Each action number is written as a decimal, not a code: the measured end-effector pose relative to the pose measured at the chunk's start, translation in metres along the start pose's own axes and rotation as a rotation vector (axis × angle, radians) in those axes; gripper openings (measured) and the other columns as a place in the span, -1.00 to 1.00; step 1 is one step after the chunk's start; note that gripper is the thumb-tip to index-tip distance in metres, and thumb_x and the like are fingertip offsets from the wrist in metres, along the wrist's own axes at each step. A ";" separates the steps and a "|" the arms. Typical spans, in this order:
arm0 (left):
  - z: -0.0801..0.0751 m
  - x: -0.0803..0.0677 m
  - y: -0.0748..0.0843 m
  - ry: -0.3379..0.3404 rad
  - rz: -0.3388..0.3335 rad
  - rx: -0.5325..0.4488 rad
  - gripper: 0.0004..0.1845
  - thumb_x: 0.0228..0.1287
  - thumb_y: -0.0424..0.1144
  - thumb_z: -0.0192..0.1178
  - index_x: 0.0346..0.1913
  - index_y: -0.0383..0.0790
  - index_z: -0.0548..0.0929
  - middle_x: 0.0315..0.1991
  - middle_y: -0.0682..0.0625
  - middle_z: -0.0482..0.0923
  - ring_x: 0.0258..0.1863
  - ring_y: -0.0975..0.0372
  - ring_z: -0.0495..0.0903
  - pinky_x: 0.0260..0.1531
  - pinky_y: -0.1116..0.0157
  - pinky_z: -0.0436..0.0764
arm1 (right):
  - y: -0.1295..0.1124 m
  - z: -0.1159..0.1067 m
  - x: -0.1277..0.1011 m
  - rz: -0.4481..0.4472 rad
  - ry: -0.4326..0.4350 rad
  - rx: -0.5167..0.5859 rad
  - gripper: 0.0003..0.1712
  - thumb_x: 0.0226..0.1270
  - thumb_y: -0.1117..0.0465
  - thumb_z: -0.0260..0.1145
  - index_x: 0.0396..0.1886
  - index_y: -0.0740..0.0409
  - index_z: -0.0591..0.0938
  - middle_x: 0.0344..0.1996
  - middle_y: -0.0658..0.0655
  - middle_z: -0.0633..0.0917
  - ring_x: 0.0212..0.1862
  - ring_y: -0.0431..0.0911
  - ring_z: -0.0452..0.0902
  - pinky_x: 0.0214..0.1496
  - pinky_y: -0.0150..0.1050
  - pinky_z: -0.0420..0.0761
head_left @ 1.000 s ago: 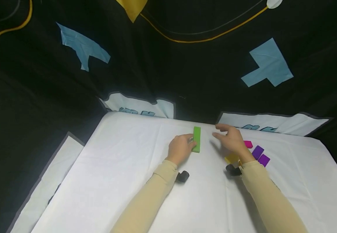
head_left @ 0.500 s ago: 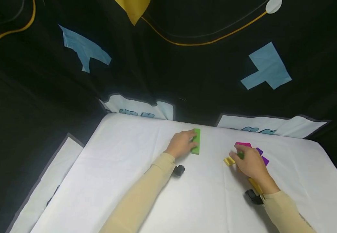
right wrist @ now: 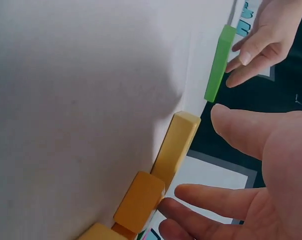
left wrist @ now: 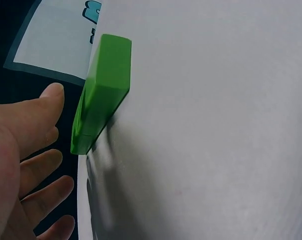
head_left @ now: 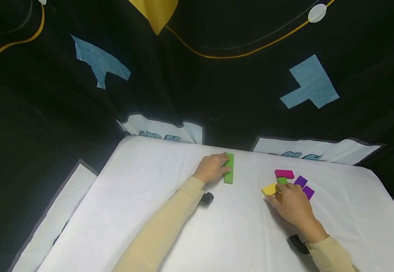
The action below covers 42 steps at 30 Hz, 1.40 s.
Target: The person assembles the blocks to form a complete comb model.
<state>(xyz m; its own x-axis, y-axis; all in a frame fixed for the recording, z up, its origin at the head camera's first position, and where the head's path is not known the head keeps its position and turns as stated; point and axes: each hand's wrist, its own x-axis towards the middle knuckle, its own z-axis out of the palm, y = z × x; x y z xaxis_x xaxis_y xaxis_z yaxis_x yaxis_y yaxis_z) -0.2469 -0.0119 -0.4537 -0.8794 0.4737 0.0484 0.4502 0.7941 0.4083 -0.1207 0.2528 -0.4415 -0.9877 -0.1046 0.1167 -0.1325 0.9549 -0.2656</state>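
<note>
A long green block (head_left: 229, 172) lies on the white cloth, and my left hand (head_left: 212, 168) is at its left side with fingers loosely bent. In the left wrist view the thumb (left wrist: 53, 100) is beside the green block rather than wrapped round it. Over a group of coloured blocks, my right hand (head_left: 295, 206) reaches with thumb and fingers spread around a yellow block (head_left: 268, 189). From the right wrist, an orange block (right wrist: 141, 200) sits against the yellow one, close to the fingertips. Whether those fingers touch either block, I cannot tell.
Beyond the right hand lie a pink block (head_left: 284, 174), a smaller-looking green block (head_left: 282, 181) and two purple blocks (head_left: 300, 181). Another yellowish block (right wrist: 98, 232) shows at the right wrist view's bottom edge. A black curtain (head_left: 217, 94) hangs behind the white table (head_left: 142, 177).
My right hand has moved right and nearer, away from the long green block, then settled lower by the yellow block. The left hand stays beside the green block with little movement.
</note>
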 end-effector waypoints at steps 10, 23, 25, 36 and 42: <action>0.005 -0.003 0.002 0.003 0.018 0.055 -0.45 0.39 0.08 0.24 0.35 -0.06 0.56 0.45 0.01 0.37 0.39 0.08 0.41 0.35 0.08 0.40 | 0.005 0.009 -0.002 -0.054 0.031 0.012 -0.44 0.19 0.08 0.52 -0.03 0.48 0.67 -0.09 0.42 0.67 -0.01 0.33 0.51 0.03 0.22 0.54; 0.010 -0.006 0.001 -0.020 -0.019 0.088 -0.46 0.35 0.08 0.27 0.32 -0.03 0.59 0.44 0.07 0.38 0.35 0.09 0.46 0.25 0.12 0.46 | 0.003 0.009 0.003 -0.095 0.048 -0.004 -0.46 0.16 0.06 0.54 -0.11 0.49 0.70 -0.09 0.42 0.70 0.09 0.38 0.50 0.18 0.29 0.49; 0.010 -0.006 0.001 -0.032 -0.010 0.109 -0.46 0.36 0.09 0.26 0.32 -0.03 0.58 0.44 0.07 0.38 0.35 0.09 0.46 0.24 0.13 0.47 | 0.002 0.009 0.003 -0.087 0.053 0.000 -0.46 0.14 0.07 0.55 -0.12 0.49 0.69 -0.08 0.44 0.69 0.09 0.39 0.50 0.16 0.28 0.51; 0.004 -0.004 0.002 -0.061 0.010 0.111 -0.46 0.38 0.08 0.24 0.33 -0.06 0.57 0.48 0.11 0.32 0.38 0.10 0.42 0.24 0.12 0.49 | 0.005 0.004 0.011 -0.158 -0.061 0.091 -0.48 0.18 0.28 0.51 0.11 0.43 0.63 0.09 0.38 0.66 0.19 0.32 0.49 0.28 0.27 0.43; 0.002 -0.001 0.001 -0.053 0.020 0.092 -0.47 0.37 0.07 0.25 0.32 -0.06 0.58 0.44 0.14 0.37 0.35 0.08 0.45 0.26 0.10 0.49 | 0.005 0.003 0.015 -0.091 -0.089 0.166 -0.34 0.19 0.19 0.52 0.22 0.44 0.55 0.14 0.42 0.62 0.21 0.34 0.43 0.26 0.28 0.45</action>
<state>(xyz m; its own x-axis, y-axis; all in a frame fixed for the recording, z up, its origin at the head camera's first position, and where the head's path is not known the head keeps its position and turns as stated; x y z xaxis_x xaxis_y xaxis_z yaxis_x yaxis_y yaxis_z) -0.2451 -0.0109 -0.4557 -0.8619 0.5071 0.0062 0.4817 0.8148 0.3227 -0.1367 0.2557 -0.4437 -0.9736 -0.2193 0.0641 -0.2259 0.8825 -0.4126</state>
